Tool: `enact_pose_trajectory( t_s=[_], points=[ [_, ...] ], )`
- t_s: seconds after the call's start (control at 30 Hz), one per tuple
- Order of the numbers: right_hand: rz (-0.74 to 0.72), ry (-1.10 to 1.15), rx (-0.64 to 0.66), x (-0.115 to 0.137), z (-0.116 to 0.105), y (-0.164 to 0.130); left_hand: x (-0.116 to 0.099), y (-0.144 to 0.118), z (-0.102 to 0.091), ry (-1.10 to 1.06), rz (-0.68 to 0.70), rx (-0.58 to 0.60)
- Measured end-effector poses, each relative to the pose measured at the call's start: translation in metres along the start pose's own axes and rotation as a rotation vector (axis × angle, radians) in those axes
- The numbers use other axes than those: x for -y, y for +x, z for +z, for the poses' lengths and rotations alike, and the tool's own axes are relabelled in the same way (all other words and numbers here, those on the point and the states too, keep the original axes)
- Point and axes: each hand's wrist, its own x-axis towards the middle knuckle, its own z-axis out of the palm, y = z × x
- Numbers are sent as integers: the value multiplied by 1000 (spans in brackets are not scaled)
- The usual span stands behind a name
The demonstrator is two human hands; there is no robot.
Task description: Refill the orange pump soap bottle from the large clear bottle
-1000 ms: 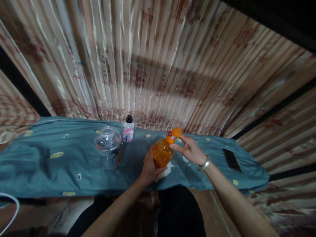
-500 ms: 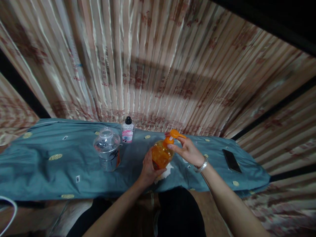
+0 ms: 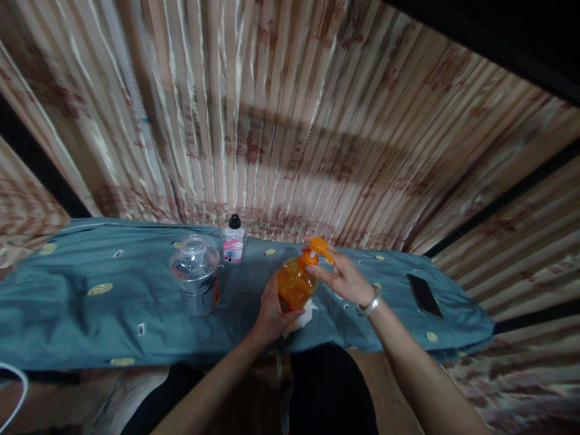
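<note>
A clear bottle of amber liquid (image 3: 296, 285), tilted a little, is in front of me above the cloth. My left hand (image 3: 272, 308) wraps round its lower body from the left, with the thumb across the front. At its top, my right hand (image 3: 342, 277) grips the orange pump head (image 3: 319, 246) near the collar, thumb on the near side and fingers partly hidden behind it. The pump's spout points to the lower right. Under the bottle lies a crumpled white tissue (image 3: 302, 319), partly covered by it and my left hand.
Left of my hands stands a clear plastic container (image 3: 194, 278), and behind it a small bottle with a black cap (image 3: 234, 240). A black phone (image 3: 424, 295) lies on the right of the teal cloth (image 3: 376, 326). A pleated curtain (image 3: 290, 121) hangs along the back.
The pump's spout has swung from pointing right to pointing down and right, with my right hand on it. My left hand keeps its hold on the bottle.
</note>
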Motion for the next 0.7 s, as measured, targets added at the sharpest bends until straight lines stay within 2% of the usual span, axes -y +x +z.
enact_pose_trajectory(
  t_s=[0.17,0.23,0.33,0.47,0.57,0.7],
  points=[
    [60,-128,-244,2,22,-4,7,0,2,0,-1,-9],
    [83,-143,-266,3,25,-6,8,-1,2,2,0,-10],
    [66,-106,-150,4,16,-4,8,-1,1,1,3,-7],
    [-39,-88,21,6,-5,4,8,-1,1,-1,-7,-16],
    [-54,-94,59,6,-11,9,7,-1,1,-7,-14,-15],
    [-22,-31,65,6,-8,11,2,-1,0,-17,-20,4]
  ],
)
